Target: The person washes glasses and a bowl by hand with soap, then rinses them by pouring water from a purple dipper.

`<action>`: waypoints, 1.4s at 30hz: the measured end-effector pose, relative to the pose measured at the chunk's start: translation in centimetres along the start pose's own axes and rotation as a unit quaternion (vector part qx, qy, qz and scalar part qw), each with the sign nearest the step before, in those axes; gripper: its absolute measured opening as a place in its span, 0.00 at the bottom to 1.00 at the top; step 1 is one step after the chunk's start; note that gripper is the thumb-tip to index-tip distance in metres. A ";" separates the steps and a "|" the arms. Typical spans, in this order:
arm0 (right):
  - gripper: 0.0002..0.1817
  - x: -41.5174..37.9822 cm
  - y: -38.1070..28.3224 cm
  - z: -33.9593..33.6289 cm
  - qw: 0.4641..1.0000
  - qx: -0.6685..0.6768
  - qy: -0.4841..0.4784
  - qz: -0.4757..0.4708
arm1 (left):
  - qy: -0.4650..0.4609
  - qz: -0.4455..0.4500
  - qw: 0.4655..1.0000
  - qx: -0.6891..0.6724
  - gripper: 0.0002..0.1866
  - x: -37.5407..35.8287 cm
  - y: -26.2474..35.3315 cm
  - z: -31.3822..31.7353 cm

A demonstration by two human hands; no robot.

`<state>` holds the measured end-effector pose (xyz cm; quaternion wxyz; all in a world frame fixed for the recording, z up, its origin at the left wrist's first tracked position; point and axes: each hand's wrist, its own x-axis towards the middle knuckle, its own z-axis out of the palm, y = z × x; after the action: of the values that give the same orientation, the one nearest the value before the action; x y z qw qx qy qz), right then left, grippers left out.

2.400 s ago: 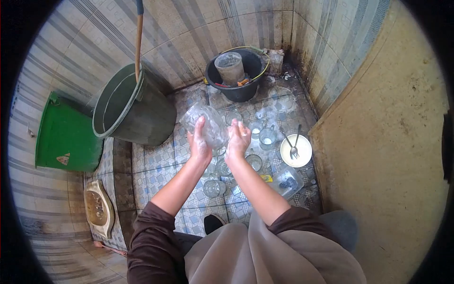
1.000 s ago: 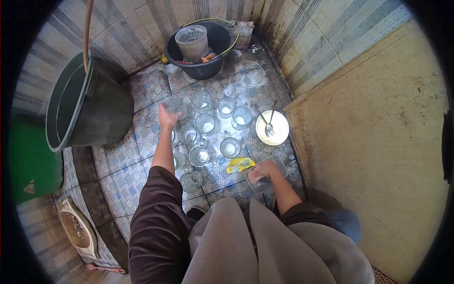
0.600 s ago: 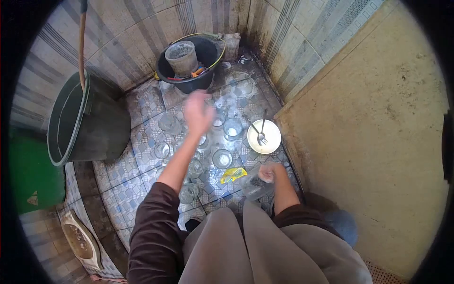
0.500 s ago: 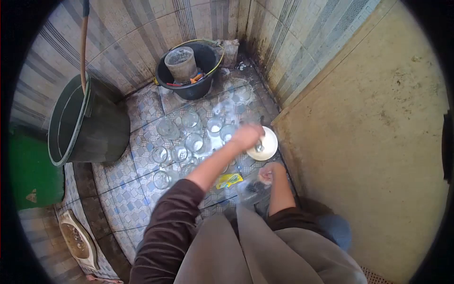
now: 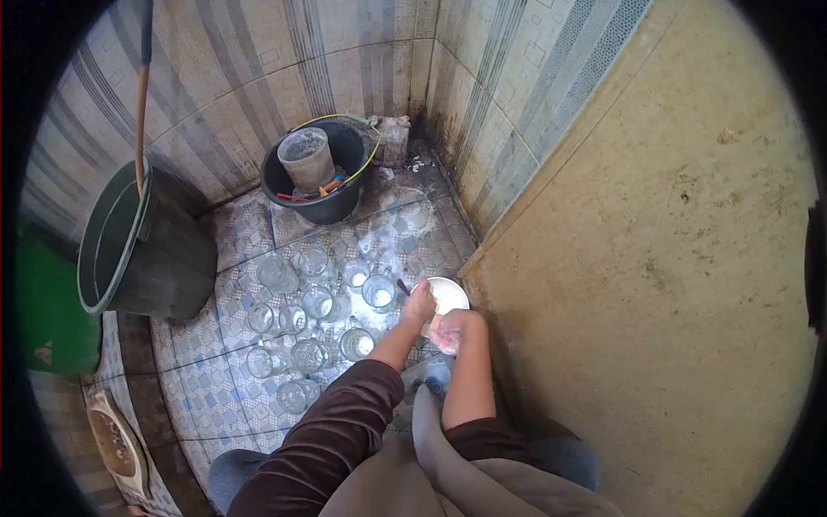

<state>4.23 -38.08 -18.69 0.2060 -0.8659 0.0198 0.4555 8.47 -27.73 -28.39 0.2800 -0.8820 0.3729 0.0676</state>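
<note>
My left hand (image 5: 419,304) is closed around a slim utensil with a dark handle (image 5: 401,285), whose end sticks out at the upper left; its other end is hidden. It is at the near left rim of a white bowl (image 5: 458,297) on the floor. My right hand (image 5: 463,326) is curled close beside it, palm turned inward, with whitish foam on the fingers; whatever it grips is too small to make out. Several clear glass mugs stand left of my hands, among them a mug (image 5: 379,292) nearest my left hand and another mug (image 5: 357,344) below it.
A black tub (image 5: 332,207) holding a grey container (image 5: 307,161) stands toward the back corner. A tall dark bucket (image 5: 185,267) is at the left, with a wooden stick in it. A yellowish panel (image 5: 637,284) closes off the right side, near the bowl. The tiles look wet.
My left hand has drawn back from over the bowl to its near left side. My right hand has come up to meet it. The view has shifted, and the yellow packet no longer shows.
</note>
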 end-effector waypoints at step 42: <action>0.10 0.0 -18.4 1.8 0.668 0.297 0.628 -0.267 | 0.196 -0.267 0.608 -0.722 0.12 -23.6 -12.6 -6.7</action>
<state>6.92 -20.57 -13.37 0.5035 -0.8089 0.0469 -0.3000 -0.24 -9.60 -9.49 -0.5213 -0.8511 -0.0026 0.0629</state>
